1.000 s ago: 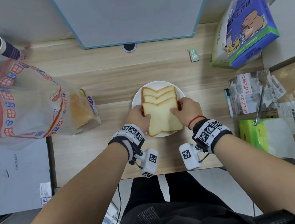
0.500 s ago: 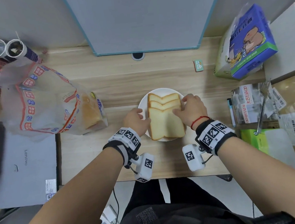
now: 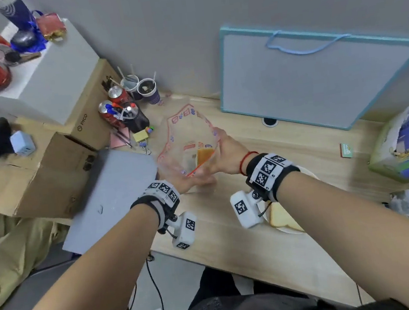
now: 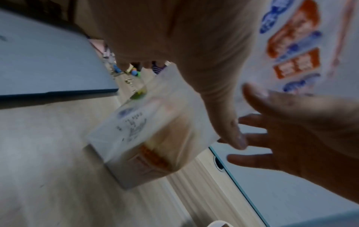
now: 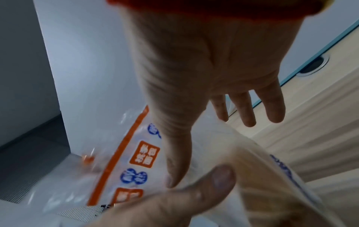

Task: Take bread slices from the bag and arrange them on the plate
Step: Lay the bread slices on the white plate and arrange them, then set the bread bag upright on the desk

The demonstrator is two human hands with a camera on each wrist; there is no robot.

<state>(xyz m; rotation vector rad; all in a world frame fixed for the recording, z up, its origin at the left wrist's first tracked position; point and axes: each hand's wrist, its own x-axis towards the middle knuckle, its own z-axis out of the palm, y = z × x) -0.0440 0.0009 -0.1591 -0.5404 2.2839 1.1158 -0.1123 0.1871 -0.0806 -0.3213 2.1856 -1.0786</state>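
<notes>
Both hands are working at the mouth of the clear plastic bread bag printed with orange and blue labels (image 3: 188,141). The left hand (image 3: 188,181) is lying at the near edge of the opening; the head view is blurring its fingers behind the film, and the left wrist view is showing only its thumb stretched toward the bag, so I cannot tell whether it is gripping the plastic. The right hand (image 3: 226,156) is sitting at the far-right rim with its fingers long and loosely spread, holding nothing, its thumb (image 5: 175,159) lying against the printed film.

To do this step well, the left hand should be pinching the rim and keeping the mouth wide while the right fingers are sliding in flat alongside a slice, lifting it by its edges rather than squeezing the soft crumb.

Counting: one bag, with a tan block of remaining bread (image 3: 204,154) showing just beyond the fingertips, its slices not countable. One round white plate (image 3: 288,229) is lying behind the right wrist, with pale bread slices (image 3: 280,216) on it, mostly hidden, number not readable.
</notes>
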